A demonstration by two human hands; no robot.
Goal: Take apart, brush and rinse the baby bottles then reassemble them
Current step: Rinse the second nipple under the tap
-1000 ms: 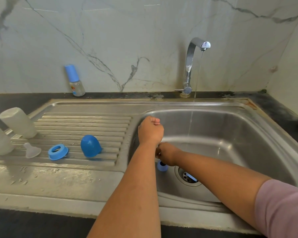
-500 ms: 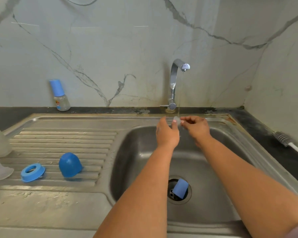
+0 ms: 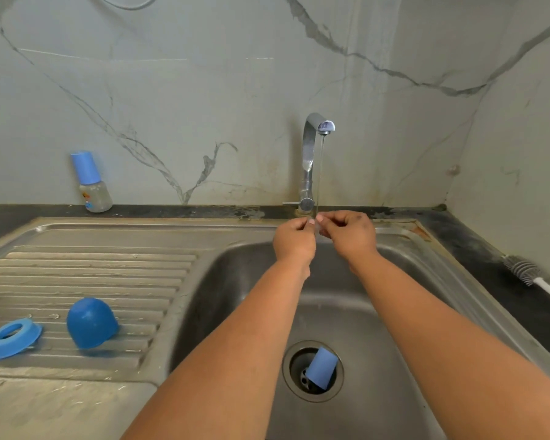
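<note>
Sink (image 3: 400,312): one steel basin with one ribbed drainboard (image 3: 92,281) on its left side; its near edge is cut off by the bottom of the frame
Tap (image 3: 311,154): one, at the back edge of the sink; one thin stream of water (image 3: 320,173) falls from its spout onto the hands
Hands: two, both held out over the back of the basin, knuckles up, fingertips meeting under the stream; left hand (image 3: 294,239) and right hand (image 3: 350,231) each have fingers curled, pinching one small clear part (image 3: 318,229) between them; the part is mostly hidden by the fingertips and too small to make out its shape
Whole bottle (image 3: 91,182): one, upright with a blue cap, on the dark counter at the back left, behind the drainboard's back edge, against the marble wall
Brush (image 3: 531,276): one, grey bristles, lying on the counter by the sink's right edge; its white handle runs out of the right side of the frame
Domed cap (image 3: 91,322): one, dark blue, resting tilted on the near left part of the drainboard
Ring collar (image 3: 13,336): one, lighter blue, lying beside the domed cap, near the drainboard's left edge
Small blue cap (image 3: 321,366): one, lying tilted in the drain opening at the basin's bottom; its lower end is in shadow
</note>
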